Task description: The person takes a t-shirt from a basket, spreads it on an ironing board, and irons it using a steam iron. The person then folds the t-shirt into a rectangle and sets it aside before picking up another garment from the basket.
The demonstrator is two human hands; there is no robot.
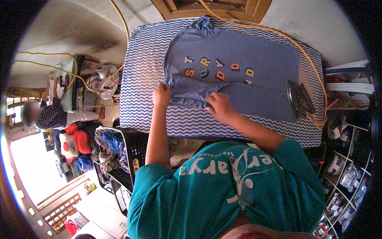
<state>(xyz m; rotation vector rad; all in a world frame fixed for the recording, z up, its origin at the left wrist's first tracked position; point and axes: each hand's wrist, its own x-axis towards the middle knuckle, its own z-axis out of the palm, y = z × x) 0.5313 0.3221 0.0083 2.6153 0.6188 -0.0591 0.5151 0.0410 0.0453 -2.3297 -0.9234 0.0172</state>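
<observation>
A blue-grey T-shirt (265,56) with colourful printed letters lies spread on a padded table covered in blue-and-white zigzag cloth (143,59). Its collar end is bunched near the table's far edge. My left hand (161,96) pinches the shirt's near left corner. A wrinkled sleeve portion lies between my two hands, folded over part of the print. My right hand (220,107) has its fingers closed on the near edge of that fabric. To the right, a dark clothes iron (300,100) stands with its soleplate facing left, beside the shirt's right end.
A yellow-orange cord (310,61) curves along the table's far and right edges towards the iron. Laundry baskets (126,149) stand at the left. Shelving with wrapped items (349,176) is at the right. Another person (53,115) works at another table on the far left.
</observation>
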